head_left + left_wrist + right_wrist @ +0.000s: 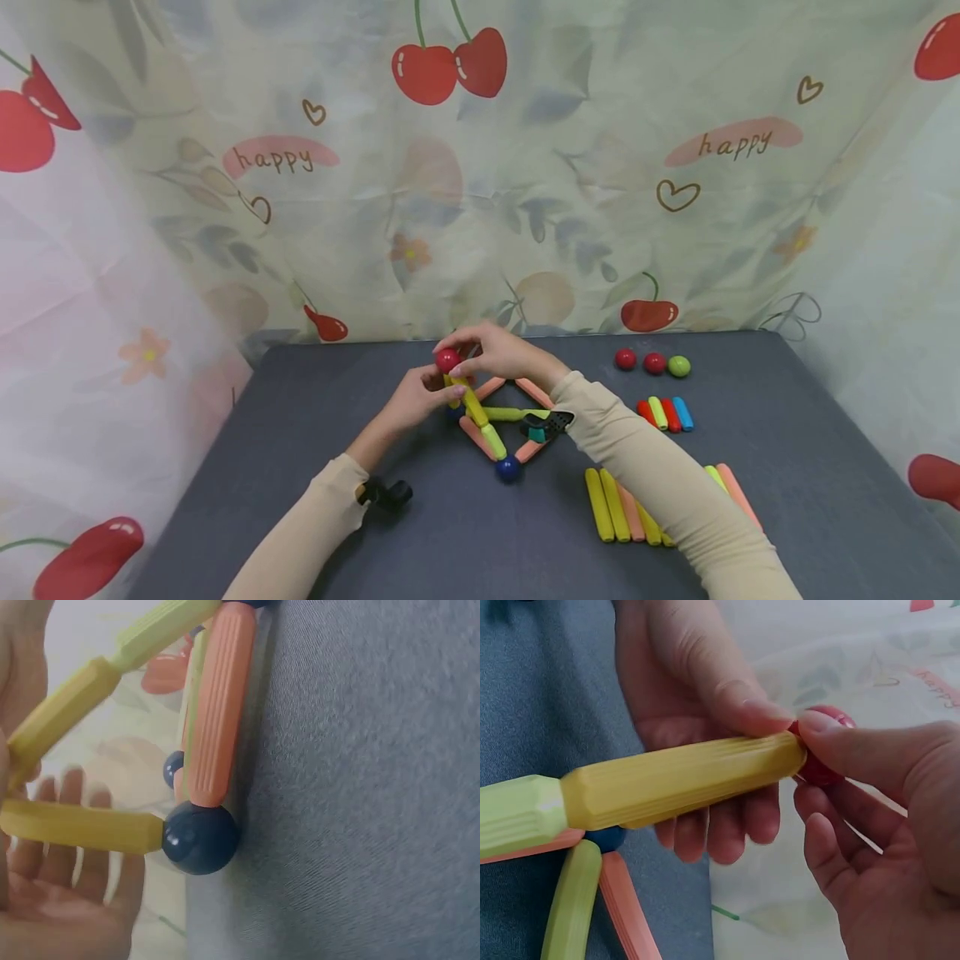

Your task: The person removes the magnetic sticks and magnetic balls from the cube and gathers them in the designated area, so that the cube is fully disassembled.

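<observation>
My right hand pinches a red ball between thumb and fingers, right at the upper end of a yellow rod. Just below, my left hand holds the yellow rods near that end, thumb along one of them. One yellow rod joins a light green rod that slopes down to a dark blue ball. A second yellow rod meets another dark blue ball. Salmon rods and a green crossbar form the base on the table, partly hidden by my hands.
Two red balls and a green ball sit at the back right. Short coloured rods lie before them. Nearer, a row of longer rods is partly covered by my right sleeve. A printed curtain hangs behind the table.
</observation>
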`<state>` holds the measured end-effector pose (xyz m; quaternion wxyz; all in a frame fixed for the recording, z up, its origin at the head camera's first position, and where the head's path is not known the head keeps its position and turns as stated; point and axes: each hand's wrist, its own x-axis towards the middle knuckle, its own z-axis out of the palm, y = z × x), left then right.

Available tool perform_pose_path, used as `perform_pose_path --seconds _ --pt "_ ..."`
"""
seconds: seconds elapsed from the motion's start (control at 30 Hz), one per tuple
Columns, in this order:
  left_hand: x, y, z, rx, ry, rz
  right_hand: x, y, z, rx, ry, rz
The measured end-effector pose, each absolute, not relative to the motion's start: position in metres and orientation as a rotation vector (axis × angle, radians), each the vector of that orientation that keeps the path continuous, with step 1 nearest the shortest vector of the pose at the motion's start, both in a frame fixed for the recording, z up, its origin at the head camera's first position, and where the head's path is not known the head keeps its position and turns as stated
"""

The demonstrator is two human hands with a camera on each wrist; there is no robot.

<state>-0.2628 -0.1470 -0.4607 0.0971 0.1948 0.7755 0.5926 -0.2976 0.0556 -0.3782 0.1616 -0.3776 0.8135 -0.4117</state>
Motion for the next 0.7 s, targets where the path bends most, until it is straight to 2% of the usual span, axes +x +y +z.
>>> perform_pose_path --seconds 0.27,0.5,0.7 --pt "-0.264 -0.154 -0.465 0.549 1.998 1.973 -0.292 0.049 -0.378 -1.116 2.298 -1.162" --pt "-0.266 -0.156 -0.468 0.485 2.039 1.996 -0.282 0.042 -0.380 -1.120 2.426 -1.216" --pt "-0.266 -0.154 -0.468 0.620 2.050 2.001 -0.275 0.042 -0.375 -1.047 2.519 -1.454"
